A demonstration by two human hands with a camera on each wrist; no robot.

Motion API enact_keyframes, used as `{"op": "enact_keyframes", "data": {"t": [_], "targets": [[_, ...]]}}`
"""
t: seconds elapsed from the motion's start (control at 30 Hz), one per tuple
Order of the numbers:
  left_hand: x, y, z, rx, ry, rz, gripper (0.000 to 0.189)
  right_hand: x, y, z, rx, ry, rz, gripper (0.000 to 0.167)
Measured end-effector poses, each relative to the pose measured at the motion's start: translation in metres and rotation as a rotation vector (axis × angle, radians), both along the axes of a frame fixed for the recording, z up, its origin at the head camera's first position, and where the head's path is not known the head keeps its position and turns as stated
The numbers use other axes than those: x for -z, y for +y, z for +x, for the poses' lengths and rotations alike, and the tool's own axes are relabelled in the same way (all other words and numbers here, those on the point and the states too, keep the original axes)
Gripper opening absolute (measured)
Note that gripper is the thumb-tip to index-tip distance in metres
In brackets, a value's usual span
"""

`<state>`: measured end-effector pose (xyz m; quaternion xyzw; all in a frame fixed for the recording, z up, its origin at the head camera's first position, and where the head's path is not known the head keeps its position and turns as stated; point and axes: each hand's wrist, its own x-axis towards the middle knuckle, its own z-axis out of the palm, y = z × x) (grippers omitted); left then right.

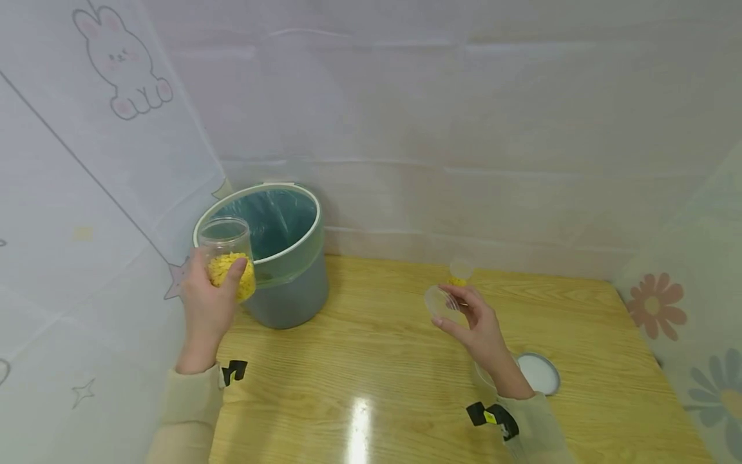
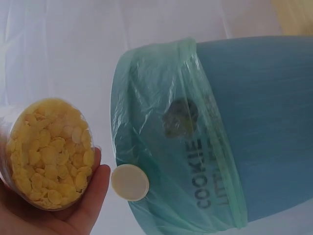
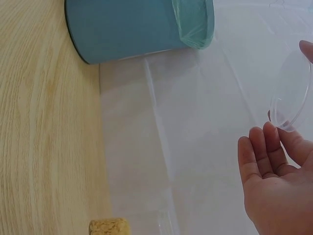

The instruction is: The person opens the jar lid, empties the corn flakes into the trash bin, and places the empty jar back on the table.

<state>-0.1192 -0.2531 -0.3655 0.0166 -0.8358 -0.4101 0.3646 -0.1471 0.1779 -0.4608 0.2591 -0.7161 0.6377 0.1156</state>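
Observation:
My left hand [image 1: 211, 303] grips a clear plastic jar [image 1: 225, 233] partly filled with yellow flakes [image 2: 51, 156]. The jar stands roughly upright in the hand, in front of the near left rim of a blue-grey bin [image 1: 290, 296]. Over the table's right half, my right hand [image 1: 475, 322] pinches a clear round plastic lid [image 1: 442, 303] between thumb and fingers, the lid tilted on edge. In the right wrist view the same lid [image 3: 292, 93] shows at the right edge, with the other fingers extended below it.
A green liner bag [image 2: 156, 137] folds over the bin's rim. Behind my right hand stands a small clear container [image 1: 462, 267] with yellow contents. A grey-rimmed white round dish or lid [image 1: 539, 374] lies beside my right wrist. Fabric walls [image 1: 394, 129] border the wooden table [image 1: 348, 361].

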Motion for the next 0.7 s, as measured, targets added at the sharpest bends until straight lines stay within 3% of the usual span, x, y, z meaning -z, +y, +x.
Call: {"op": "enact_keyframes", "data": {"t": [0.43,0.7], "targets": [[-0.012,-0.015,-0.007,-0.111,-0.026,-0.022,0.057,0.0,0.002,0.0,-0.001,-0.001,0.005,0.055],[-0.019,-0.021,-0.004,-0.193,-0.019,-0.003,0.063,0.0,0.002,0.001,-0.006,0.007,0.007,0.055]]}}
